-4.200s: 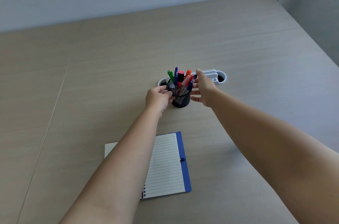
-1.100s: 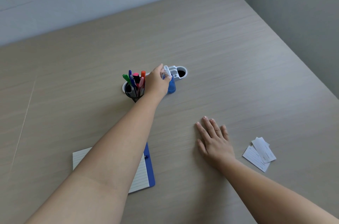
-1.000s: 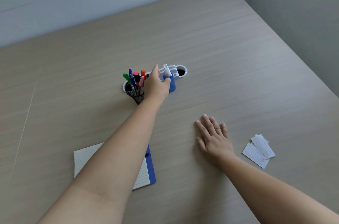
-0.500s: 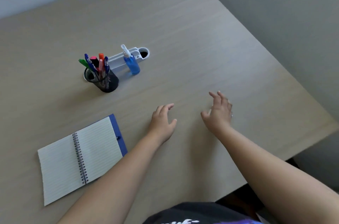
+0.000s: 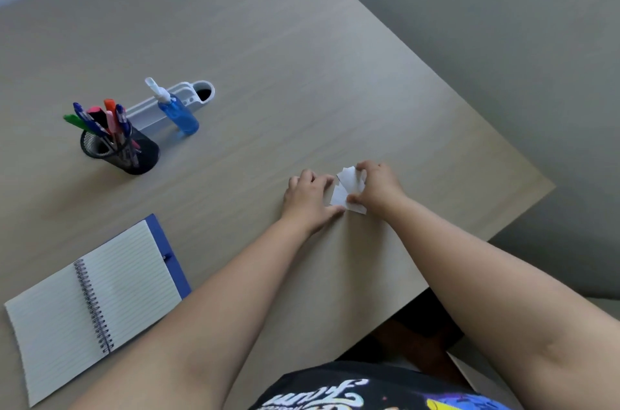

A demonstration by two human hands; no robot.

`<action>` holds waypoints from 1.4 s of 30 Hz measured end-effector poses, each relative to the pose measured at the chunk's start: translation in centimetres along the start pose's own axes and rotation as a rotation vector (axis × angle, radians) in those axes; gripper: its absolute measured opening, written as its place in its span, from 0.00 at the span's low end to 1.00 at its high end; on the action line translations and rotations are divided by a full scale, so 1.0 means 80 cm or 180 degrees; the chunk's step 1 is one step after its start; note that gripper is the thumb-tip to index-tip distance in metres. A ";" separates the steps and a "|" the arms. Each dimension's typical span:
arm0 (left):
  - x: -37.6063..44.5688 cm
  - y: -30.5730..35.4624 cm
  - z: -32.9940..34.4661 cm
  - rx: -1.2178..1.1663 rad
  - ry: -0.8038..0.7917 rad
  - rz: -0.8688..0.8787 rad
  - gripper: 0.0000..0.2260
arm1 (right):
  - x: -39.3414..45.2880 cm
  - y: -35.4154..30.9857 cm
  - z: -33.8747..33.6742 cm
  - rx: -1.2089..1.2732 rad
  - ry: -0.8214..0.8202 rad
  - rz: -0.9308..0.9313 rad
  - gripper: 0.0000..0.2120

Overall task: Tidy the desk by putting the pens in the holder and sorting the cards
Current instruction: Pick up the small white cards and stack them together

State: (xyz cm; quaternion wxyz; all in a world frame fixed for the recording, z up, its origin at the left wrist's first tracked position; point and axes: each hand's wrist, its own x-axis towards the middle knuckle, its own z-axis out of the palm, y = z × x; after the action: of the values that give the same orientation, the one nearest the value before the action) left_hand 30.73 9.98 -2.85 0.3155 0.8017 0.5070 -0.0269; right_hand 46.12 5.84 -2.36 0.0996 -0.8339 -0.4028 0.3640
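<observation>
Both hands have dropped onto the white cards (image 5: 347, 188): right hand (image 5: 377, 186) pinching them, left hand (image 5: 310, 200) flat beside; pens (image 5: 100, 119) already in the mesh holder (image 5: 120, 149), sorting just starting.

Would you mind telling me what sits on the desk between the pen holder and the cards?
In the head view, only bare desk lies between the pen holder and the cards, until the left hand beside the cards.

Both hands met over small white cards (image 5: 347, 188) near the desk (image 5: 302, 57) edge, the left hand (image 5: 310, 200) flat beside them and the right hand (image 5: 377, 186) pinching them, while pens (image 5: 100, 121) stood in the holder (image 5: 124, 151) beside a spray bottle (image 5: 179, 114) and an open notebook (image 5: 94, 302).
</observation>
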 end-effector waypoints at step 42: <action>-0.045 -0.035 -0.032 -0.1677 -0.0298 -0.0811 0.07 | 0.040 0.002 -0.059 -0.2010 -0.0750 -0.2048 0.36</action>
State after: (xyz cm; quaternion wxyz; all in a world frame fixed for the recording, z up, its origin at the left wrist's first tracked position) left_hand 25.93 9.27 -0.86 0.5298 0.6199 0.5780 0.0293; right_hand 50.75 8.70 -0.71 -0.0977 -0.6090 -0.7407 0.2664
